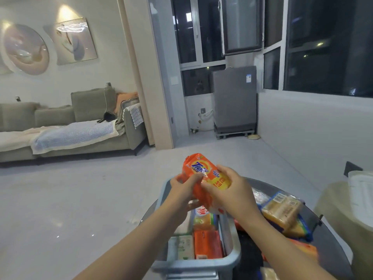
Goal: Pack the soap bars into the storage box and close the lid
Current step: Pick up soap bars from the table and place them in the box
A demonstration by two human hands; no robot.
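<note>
Both hands hold an orange soap pack above the far end of the grey storage box. My left hand grips the pack's left side, and my right hand grips its right side, fingers curled over the yellow label. Inside the box lie several wrapped soap bars, among them an orange one and a pale green one. More soap bars in clear wrap lie piled to the right of the box on the dark round table. No lid is recognisable.
A beige chair with a white sheet-like thing on it stands at the right edge. A grey sofa is at the far left, and a grey appliance stands by the windows. Pale floor lies to the left.
</note>
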